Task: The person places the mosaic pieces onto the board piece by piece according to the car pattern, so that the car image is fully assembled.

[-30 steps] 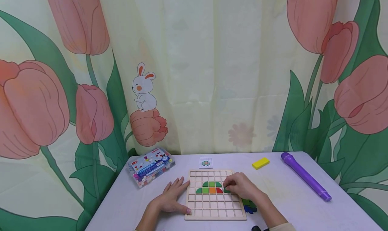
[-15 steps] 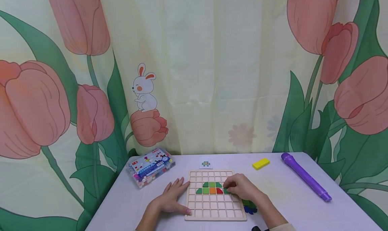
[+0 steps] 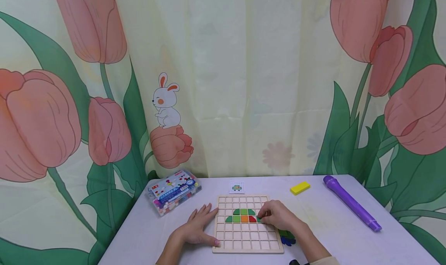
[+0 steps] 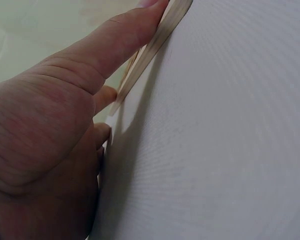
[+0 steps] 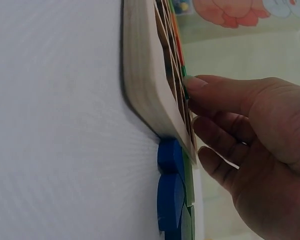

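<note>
A wooden grid board (image 3: 246, 235) lies on the white table, its middle cells filled with green, light green, orange and red tiles. My right hand (image 3: 278, 214) pinches a dark green tile (image 3: 259, 219) at the right end of the lower tile row, beside the red tile (image 3: 252, 219). In the right wrist view the thumb (image 5: 196, 84) presses that tile at the grid. Spread along the board's left edge is my left hand (image 3: 198, 230), thumb on the lower left corner, a fingertip at the upper side. The left wrist view shows its thumb (image 4: 125, 37) over the wooden rim.
Behind the board lies a small pattern card (image 3: 237, 187). A clear plastic case (image 3: 174, 190) of small coloured pieces sits at the back left. Blue pieces (image 3: 288, 240) and green ones lie beside the board's right edge. A yellow block (image 3: 299, 187) and a purple microphone-shaped stick (image 3: 352, 203) lie farther right.
My right hand has shifted very slightly toward me, and the dark green tile now sits lower in its cell. The left hand stays put on the board's edge.
</note>
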`<state>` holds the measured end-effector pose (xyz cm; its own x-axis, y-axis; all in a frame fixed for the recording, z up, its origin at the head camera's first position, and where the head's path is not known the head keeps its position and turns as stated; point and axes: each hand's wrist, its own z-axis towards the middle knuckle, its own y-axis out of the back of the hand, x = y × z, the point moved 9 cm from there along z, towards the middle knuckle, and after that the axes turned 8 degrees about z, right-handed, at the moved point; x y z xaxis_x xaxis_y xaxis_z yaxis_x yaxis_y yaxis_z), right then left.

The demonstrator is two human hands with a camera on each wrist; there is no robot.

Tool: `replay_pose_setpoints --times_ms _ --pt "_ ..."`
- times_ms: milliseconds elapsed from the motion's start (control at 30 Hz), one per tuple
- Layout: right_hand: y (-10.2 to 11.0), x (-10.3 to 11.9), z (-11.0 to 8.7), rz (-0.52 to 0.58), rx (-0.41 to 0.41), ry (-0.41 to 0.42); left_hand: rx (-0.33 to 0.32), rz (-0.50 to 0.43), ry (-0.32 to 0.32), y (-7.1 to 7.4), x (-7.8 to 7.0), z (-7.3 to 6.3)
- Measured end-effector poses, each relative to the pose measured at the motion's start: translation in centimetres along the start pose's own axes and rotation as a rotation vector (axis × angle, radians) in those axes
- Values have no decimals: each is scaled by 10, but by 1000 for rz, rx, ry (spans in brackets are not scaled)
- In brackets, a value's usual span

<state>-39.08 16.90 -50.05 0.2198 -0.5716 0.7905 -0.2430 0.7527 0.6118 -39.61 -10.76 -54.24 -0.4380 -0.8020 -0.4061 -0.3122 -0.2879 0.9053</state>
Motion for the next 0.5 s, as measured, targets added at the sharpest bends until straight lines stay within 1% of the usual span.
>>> replay_pose_setpoints --times_ms 233,500 --pt "4 1 -1 13 -1 2 -1 1 5 -1 1 0" --pt "22 4 -4 -19 -72 -7 6 4 -4 1 -2 -1"
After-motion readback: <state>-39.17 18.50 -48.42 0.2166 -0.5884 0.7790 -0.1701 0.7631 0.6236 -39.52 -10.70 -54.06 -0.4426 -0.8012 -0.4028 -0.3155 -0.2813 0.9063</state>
